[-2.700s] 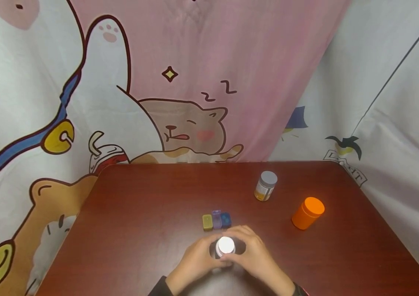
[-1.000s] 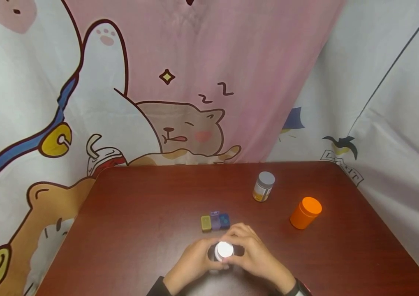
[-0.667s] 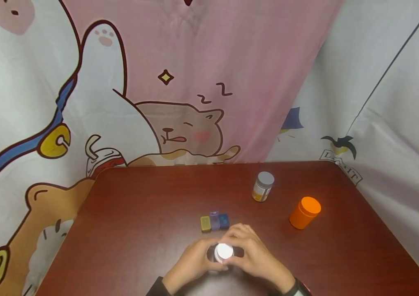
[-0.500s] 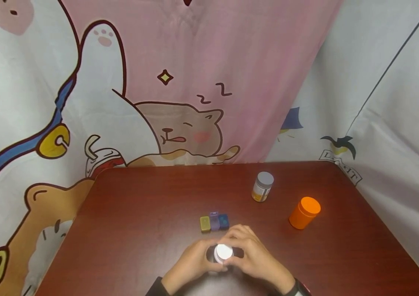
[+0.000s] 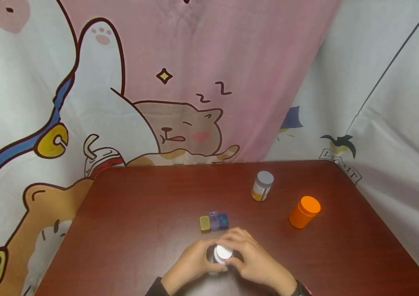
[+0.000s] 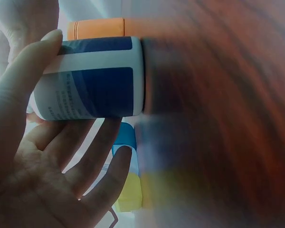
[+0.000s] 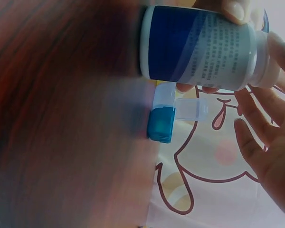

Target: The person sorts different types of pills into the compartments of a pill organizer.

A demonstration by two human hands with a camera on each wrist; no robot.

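Shifted a little toward the person since the earlier frame, the right hand pinches the white cap between thumb and fingertips; the left hand is curled round the bottle below, thumb on one side and fingers on the other; the bottle stands upright between the two hands at the near part of the table, its label blue and white. Just beyond the hands lies a small pill box in yellow, purple and blue, its middle lid raised; farther back and to the right stands a grey-lidded jar; an orange jar stands right of that, nearer the person; behind hangs a cartoon-printed cloth.
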